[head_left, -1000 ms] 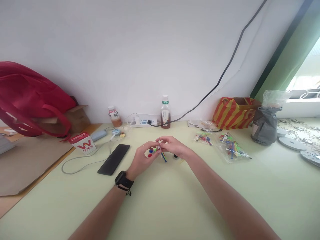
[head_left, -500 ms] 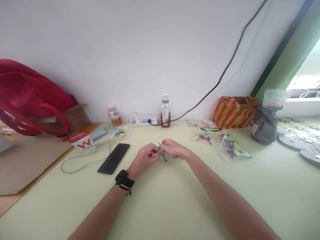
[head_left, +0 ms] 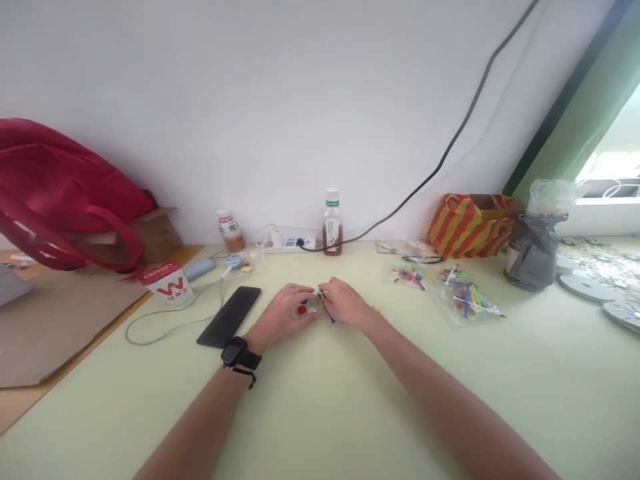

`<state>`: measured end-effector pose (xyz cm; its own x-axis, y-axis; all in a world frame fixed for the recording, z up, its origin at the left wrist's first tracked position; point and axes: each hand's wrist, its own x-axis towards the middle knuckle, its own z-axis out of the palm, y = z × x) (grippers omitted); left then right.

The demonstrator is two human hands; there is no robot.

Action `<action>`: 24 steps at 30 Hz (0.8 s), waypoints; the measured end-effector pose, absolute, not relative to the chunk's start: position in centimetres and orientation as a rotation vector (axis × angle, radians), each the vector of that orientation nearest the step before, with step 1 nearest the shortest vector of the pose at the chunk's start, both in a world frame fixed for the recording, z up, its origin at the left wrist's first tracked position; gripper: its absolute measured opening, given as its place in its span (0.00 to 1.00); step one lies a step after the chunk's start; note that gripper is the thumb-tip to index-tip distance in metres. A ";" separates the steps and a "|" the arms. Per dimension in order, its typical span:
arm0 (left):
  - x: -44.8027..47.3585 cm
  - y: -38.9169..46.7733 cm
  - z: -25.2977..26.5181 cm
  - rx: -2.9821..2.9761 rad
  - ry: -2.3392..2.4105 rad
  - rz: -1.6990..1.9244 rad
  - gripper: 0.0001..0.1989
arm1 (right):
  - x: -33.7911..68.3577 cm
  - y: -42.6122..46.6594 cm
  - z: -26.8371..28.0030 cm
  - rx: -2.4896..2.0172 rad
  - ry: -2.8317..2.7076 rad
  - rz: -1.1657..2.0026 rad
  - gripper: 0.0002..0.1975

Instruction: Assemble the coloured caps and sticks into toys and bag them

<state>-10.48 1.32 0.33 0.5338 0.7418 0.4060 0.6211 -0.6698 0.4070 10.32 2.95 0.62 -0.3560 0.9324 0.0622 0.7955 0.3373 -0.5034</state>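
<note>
Near the middle of the table, my right hand (head_left: 344, 303) is closed on small coloured plastic sticks (head_left: 332, 319); a blue end sticks out below the fingers and green and red bits show above. On the left, my left hand (head_left: 280, 317) is curved with its thumb and fingers apart, close to the right fingertips. Between that thumb and fingers show a round red piece (head_left: 301, 310) and a whitish round piece (head_left: 313, 311), with blue and yellow bits behind. My fingers partly hide these small pieces.
Bags of coloured plastic pieces (head_left: 467, 297) lie to the right. A black phone (head_left: 229, 317), a cable and a red-white box (head_left: 170, 285) are at left. A drink bottle (head_left: 332, 223) and a power strip (head_left: 287, 244) stand by the wall. A striped bag (head_left: 470, 227) is back right.
My left hand has loosened from its pinch, with thumb and fingers now apart. The right hand has turned over the sticks, covering more of them. The view has shifted slightly.
</note>
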 end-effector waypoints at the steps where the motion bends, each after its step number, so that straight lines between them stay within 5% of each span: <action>1: -10.5 1.4 0.1 2.555 1.161 0.806 0.15 | 10.3 2.9 0.5 -1.519 -2.284 0.556 0.06; 12: -10.3 1.9 -0.4 2.527 1.149 0.780 0.10 | 10.0 2.7 1.5 -1.565 -2.314 0.641 0.03; 24: -8.8 0.1 0.5 2.646 1.104 0.703 0.30 | 15.3 3.2 4.6 -1.803 -2.424 0.615 0.09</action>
<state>-8.80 0.14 0.53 0.6104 0.7093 0.3526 0.6192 -0.7049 0.3459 15.28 3.18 4.56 -0.3150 0.9305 -0.1871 0.9072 0.2373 -0.3474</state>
